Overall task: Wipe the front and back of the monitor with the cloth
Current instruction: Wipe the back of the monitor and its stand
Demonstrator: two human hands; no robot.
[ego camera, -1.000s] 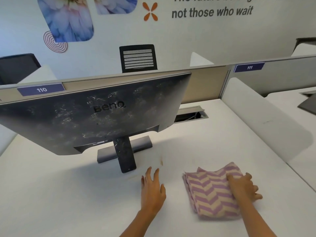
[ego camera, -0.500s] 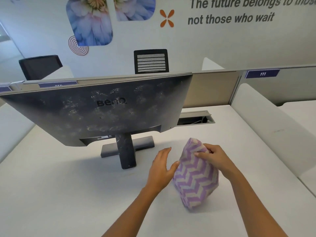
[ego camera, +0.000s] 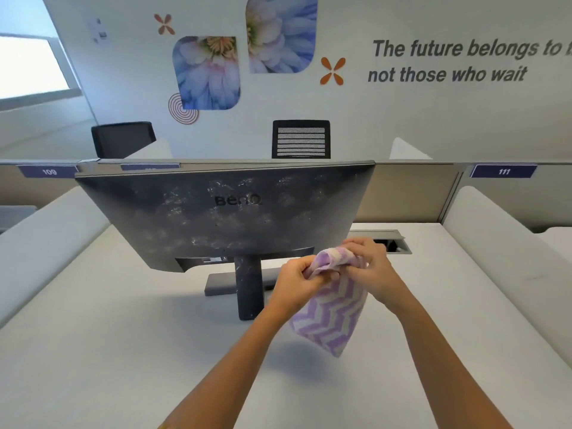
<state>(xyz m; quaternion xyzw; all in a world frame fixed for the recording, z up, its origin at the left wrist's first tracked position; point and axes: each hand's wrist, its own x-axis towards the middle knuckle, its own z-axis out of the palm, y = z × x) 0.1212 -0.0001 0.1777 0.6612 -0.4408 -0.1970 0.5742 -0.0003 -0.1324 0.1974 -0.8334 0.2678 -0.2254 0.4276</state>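
The monitor [ego camera: 223, 212] stands on the white desk with its dusty black back facing me; its screen side is hidden. Its stand [ego camera: 249, 286] rises from a grey base. A purple and cream chevron cloth [ego camera: 332, 314] hangs in the air just right of the stand, below the monitor's lower right corner. My left hand [ego camera: 297, 281] and my right hand [ego camera: 370, 264] both grip the cloth's bunched top edge, close together and a little above the desk.
The white desk [ego camera: 123, 351] has low white dividers on the left [ego camera: 46, 243] and right [ego camera: 501, 243]. A cable hatch [ego camera: 393, 241] lies open behind my hands. A partition [ego camera: 411, 193] with number labels runs behind, with two black chairs [ego camera: 300, 139] beyond.
The cloth went from lying flat on the desk under my right hand to hanging in the air. My left hand came off the desk and closed on it too. The view tilted upward.
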